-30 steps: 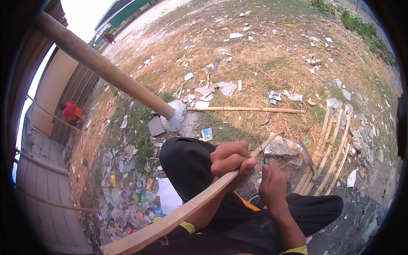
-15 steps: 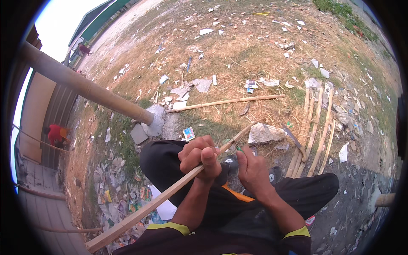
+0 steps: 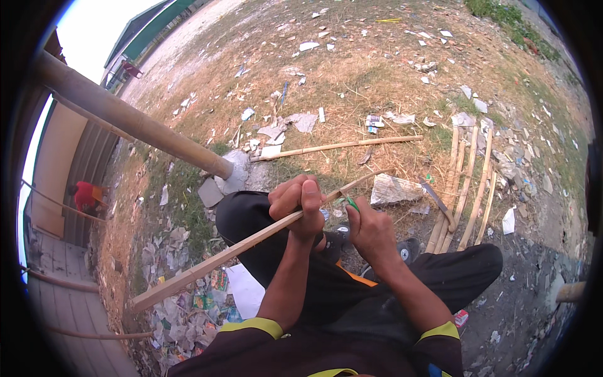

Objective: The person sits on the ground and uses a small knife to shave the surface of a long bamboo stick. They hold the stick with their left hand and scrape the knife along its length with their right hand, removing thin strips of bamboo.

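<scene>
My left hand (image 3: 296, 204) is closed round a long squared wooden stick (image 3: 232, 251), thumb uppermost. The stick slants across my lap, its thick end at the lower left and its thin end pointing away to the right. Just beyond that grip, my right hand (image 3: 375, 234) is closed on a small green-handled tool (image 3: 352, 202), held against the stick. My right fingers hide most of this tool, so its exact kind is unclear. I sit with my knees apart, in dark trousers, and both hands are above my lap.
Several split bamboo strips (image 3: 477, 188) lie on the right, with a curved-handled sickle-like blade (image 3: 440, 202) across them. Nearby rests a pale block (image 3: 396, 190). Another strip (image 3: 339, 147) lies ahead. A bamboo post (image 3: 138, 119) stands left; a person in red (image 3: 85, 196) is beyond it.
The stick's thick end has risen and tilts less steeply. My left hand has moved slightly away from me with it. My right hand, still on the green-handled tool, has shifted slightly.
</scene>
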The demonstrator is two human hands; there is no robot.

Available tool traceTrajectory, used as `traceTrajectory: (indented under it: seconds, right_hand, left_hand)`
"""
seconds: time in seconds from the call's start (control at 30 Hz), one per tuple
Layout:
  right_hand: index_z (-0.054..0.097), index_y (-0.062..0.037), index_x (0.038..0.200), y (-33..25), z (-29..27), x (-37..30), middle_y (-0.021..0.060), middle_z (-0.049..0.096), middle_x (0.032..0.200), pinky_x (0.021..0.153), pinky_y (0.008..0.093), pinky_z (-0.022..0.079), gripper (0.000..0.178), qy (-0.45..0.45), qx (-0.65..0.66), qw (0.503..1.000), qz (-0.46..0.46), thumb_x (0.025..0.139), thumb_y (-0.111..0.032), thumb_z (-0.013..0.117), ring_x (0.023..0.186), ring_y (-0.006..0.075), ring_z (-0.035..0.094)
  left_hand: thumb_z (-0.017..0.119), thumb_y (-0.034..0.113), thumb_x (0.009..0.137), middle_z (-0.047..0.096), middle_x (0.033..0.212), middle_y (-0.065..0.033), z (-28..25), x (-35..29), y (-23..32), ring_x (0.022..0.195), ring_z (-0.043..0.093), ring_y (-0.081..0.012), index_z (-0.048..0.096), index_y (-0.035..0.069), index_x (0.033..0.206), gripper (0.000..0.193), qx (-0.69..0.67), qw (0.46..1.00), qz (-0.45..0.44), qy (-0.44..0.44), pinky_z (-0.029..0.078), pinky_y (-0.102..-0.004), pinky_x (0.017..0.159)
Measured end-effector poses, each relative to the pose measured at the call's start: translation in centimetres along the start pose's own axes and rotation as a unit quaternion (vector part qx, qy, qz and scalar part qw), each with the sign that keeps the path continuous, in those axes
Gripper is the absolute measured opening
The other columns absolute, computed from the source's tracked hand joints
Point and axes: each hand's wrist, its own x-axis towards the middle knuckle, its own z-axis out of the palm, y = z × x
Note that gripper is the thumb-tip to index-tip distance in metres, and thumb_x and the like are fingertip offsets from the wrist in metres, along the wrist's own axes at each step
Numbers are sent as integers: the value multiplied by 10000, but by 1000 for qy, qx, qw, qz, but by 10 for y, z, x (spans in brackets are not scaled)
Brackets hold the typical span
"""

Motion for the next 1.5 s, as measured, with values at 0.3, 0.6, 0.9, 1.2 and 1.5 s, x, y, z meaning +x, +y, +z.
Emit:
traceTrajectory:
  seconds: [0.3,0.6,0.9,1.2,1.5]
  right_hand:
    - [549,-50,876,46,23,-5,199,591,616,487,459,471,271,7,-134,990,37,960,-299,481,556,383,613]
    - [532,0,935,74,-18,-24,288,573,726,651,537,423,391,2,8,981,194,992,-349,366,745,481,567]
    - [586,-10,822,-1,-13,-1,266,575,699,606,531,429,401,-48,61,987,142,987,-310,378,684,469,567]
    - [604,-4,760,9,-10,3,251,557,604,592,519,451,436,-18,43,988,148,977,-325,406,647,457,581]
    - [621,-1,794,26,-4,-4,258,576,638,591,506,451,424,-11,46,986,159,972,-324,411,644,446,587]
  left_hand:
    - [498,84,826,461,445,-70,-8,3,0,379,476,-123,420,-4,503,344,69,997,-18,-32,376,-259,399]
    - [500,26,823,422,470,-53,11,-2,-6,411,402,-106,374,8,513,335,-53,997,-8,-60,318,-259,398]
    - [500,-10,714,340,443,-33,14,-1,-4,373,297,-93,278,48,501,313,-177,983,-31,-31,274,-252,380]
    - [504,3,685,352,443,-38,11,-3,-10,350,301,-96,273,49,506,295,-246,966,-16,-80,259,-239,361]
    - [483,1,690,335,467,-30,19,-2,-8,377,267,-99,278,63,521,273,-242,967,-48,-63,223,-252,377]
